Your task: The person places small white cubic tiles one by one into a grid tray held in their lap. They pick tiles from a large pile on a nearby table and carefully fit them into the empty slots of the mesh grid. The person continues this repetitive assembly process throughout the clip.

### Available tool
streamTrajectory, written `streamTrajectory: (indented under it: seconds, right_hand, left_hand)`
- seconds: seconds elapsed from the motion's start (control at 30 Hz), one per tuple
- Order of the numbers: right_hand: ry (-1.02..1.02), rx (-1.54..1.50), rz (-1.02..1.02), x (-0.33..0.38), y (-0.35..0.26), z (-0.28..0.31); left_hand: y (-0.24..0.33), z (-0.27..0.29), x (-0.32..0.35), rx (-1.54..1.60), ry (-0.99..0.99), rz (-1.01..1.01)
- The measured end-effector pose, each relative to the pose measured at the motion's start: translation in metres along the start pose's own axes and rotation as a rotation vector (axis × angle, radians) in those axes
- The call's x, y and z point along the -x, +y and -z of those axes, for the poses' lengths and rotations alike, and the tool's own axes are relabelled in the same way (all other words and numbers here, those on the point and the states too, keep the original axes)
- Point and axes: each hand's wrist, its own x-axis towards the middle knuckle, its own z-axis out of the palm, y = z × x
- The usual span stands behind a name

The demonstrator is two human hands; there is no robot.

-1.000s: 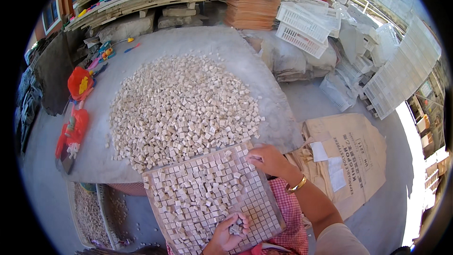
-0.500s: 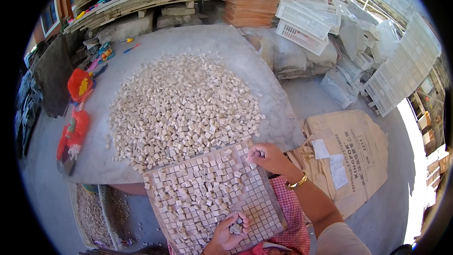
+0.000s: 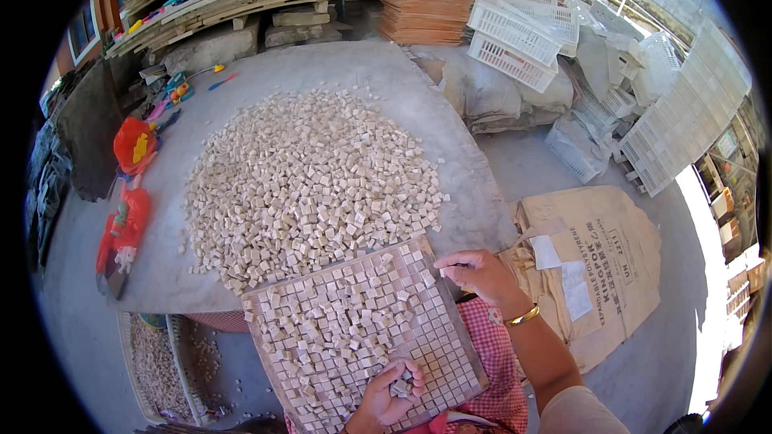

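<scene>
A square grid tray leans on my lap, its upper edge against the slab. Small pale stone tiles sit in rows in its right-hand cells, while others lie loose and jumbled over its left and middle. Low on the tray, my left hand is cupped around several stone tiles, some greyish. My right hand is just off the tray's upper right edge, thumb and forefinger pinched on what looks like one pale tile. A gold bangle circles that wrist.
A large heap of stone tiles covers the grey slab beyond the tray. Red toys lie along its left edge. A crate of tiles stands below left. At right are a flattened paper sack and white plastic crates.
My right hand has drawn back to the right, off the tray's upper right corner, and its fingers have straightened somewhat. My left hand stays in place around its tiles.
</scene>
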Motion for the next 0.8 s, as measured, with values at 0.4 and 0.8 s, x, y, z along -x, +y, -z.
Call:
streamTrajectory:
  seconds: [0.4, 0.8]
  right_hand:
    - [-0.063, -0.493, -0.080, -0.009, 0.005, 0.001]
    - [0.122, 0.684, 0.139, -0.007, 0.011, -0.019]
  left_hand:
    - [0.001, 0.006, -0.001, 0.003, -0.037, 0.007]
    - [0.002, 0.005, -0.001, 0.015, -0.036, 0.007]
